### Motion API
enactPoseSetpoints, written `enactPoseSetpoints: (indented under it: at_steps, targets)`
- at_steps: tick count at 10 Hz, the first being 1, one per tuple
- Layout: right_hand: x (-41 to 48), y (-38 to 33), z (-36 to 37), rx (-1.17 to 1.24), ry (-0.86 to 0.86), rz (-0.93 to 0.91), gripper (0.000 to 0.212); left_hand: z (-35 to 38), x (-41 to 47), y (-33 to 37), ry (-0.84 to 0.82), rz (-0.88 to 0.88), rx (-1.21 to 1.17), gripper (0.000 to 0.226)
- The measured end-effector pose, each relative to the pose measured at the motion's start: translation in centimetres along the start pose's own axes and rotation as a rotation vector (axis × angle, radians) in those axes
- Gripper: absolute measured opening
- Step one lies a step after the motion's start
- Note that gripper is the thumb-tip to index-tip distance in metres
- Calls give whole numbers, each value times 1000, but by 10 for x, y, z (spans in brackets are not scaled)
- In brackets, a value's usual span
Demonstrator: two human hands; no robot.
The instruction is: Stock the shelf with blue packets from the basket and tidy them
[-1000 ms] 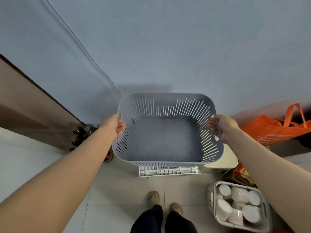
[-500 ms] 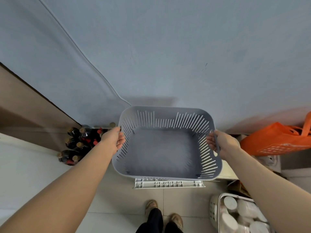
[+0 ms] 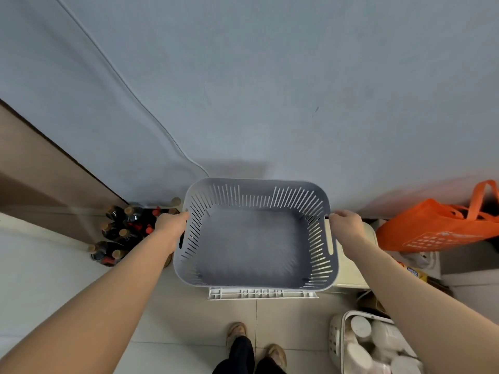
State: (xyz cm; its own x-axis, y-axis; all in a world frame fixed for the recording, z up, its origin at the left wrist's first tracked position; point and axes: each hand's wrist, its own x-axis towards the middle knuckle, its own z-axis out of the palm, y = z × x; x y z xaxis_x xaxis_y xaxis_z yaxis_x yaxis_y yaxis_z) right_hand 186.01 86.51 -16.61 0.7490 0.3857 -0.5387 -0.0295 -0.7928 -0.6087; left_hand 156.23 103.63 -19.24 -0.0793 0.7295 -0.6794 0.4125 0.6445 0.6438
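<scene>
Two bare hands, the left hand (image 3: 170, 225) and the right hand (image 3: 347, 225), are flanking one grey slatted basket (image 3: 255, 284). One orange bag (image 3: 437, 228) is sitting at right, one white bin (image 3: 337, 336) of rolls below it, and roughly a dozen dark bottles (image 3: 121, 233) are clustering at left; two shoes (image 3: 236, 330) are showing.

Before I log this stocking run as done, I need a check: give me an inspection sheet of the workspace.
Surface: tiled floor, pale.
Job's things: grey basket, empty; no blue packets or shelf seen.
Clutter: dark bottles at left; orange bag at right; white bin of rolls near the feet.
Hands: left hand and right hand at the basket's side rims.
Cables: white cable down the wall.
Surroundings: grey-blue wall.
</scene>
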Motion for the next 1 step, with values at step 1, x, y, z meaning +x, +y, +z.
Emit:
enactPoseSetpoints:
  at_steps: [1]
  targets:
    - [-18, -19, -13, 11, 15, -114, 30, -8, -25, 16, 44, 138, 124, 20]
